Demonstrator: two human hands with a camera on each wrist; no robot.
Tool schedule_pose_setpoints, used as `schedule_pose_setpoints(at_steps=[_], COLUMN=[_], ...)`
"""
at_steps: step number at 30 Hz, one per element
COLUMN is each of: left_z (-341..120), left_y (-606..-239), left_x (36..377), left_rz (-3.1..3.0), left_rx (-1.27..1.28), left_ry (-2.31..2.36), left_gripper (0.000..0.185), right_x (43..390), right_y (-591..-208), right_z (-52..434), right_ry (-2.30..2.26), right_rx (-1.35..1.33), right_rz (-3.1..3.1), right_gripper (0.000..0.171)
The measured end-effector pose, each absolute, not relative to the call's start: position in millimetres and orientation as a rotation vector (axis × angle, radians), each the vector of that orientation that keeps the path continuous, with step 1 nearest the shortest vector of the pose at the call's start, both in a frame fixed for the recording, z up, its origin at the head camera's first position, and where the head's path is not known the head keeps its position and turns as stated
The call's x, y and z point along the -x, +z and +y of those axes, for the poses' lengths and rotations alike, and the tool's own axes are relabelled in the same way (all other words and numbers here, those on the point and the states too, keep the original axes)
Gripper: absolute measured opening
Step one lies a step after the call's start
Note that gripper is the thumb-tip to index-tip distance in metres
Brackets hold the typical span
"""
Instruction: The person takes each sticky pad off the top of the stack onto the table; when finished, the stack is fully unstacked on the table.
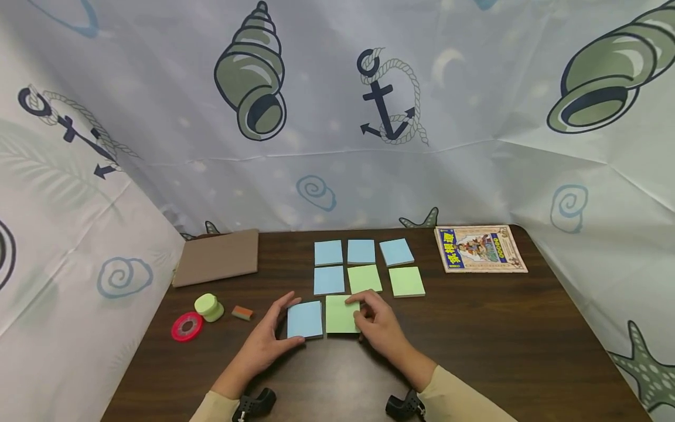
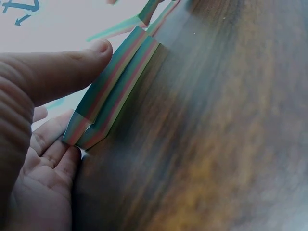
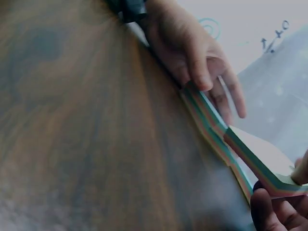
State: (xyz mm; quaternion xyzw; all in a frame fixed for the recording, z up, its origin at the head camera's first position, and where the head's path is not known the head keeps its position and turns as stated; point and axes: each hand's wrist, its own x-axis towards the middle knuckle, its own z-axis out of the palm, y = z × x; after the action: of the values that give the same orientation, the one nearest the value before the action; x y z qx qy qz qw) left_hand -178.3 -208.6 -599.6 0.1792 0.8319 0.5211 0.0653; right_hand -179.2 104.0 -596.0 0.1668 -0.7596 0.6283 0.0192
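My left hand [image 1: 262, 347] grips a blue-topped sticky note pad [image 1: 304, 320] between thumb and fingers at its left side. Striped edges of two pads [image 2: 111, 89], one above the other, show beside the thumb in the left wrist view. My right hand [image 1: 386, 333] pinches a green-topped sticky note pad [image 1: 340, 313] by its right edge. In the right wrist view this green pad [image 3: 260, 151] sits raised and slightly tilted over a layer below. Behind the hands lie more pads in two rows, blue ones [image 1: 328, 252] and green ones [image 1: 406, 282].
A brown cardboard piece [image 1: 217, 259] lies at the back left. In front of it are a light green round object [image 1: 209, 307], a red ring-shaped roll [image 1: 180, 335] and a small orange-and-green block [image 1: 242, 313]. An illustrated booklet [image 1: 481, 249] lies at the back right.
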Motion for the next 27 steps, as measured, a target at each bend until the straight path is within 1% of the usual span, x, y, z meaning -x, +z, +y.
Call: schedule_pose_setpoints(at_steps=[4,8,12,16,21,27], left_z=[-209.4,-209.9,-210.3,-210.3,-208.8,-207.3], left_y=[-597.9,-597.0,-596.4,-596.1,-596.5,-597.1], left_x=[178.7,178.2,177.1,177.3,178.1,178.1], left_rz=[2.523,2.525,2.504,2.508,2.513,2.522], left_rx=[-0.534,-0.525,-0.499,-0.495,-0.495,-0.498], left_ry=[1.553,1.541,1.544,1.544,1.549,1.545], left_gripper=[0.106,0.107,0.107,0.107,0.107,0.106], right_x=[182.5,182.6,181.6,182.1,181.8,182.8], right_y=[-599.9,-600.5,-599.0,-598.1,-599.6,-600.2], right_z=[99.8,98.8,100.5,102.0,102.9,103.2], right_ry=[1.772,1.541,1.296,1.119,0.986,0.927], right_rx=[-0.485,-0.484,-0.523,-0.580,-0.644,-0.660], right_rz=[-2.377,-2.459,-2.571,-2.595,-2.594,-2.669], right_gripper=[0.035,0.031,0.027,0.027,0.024,0.022])
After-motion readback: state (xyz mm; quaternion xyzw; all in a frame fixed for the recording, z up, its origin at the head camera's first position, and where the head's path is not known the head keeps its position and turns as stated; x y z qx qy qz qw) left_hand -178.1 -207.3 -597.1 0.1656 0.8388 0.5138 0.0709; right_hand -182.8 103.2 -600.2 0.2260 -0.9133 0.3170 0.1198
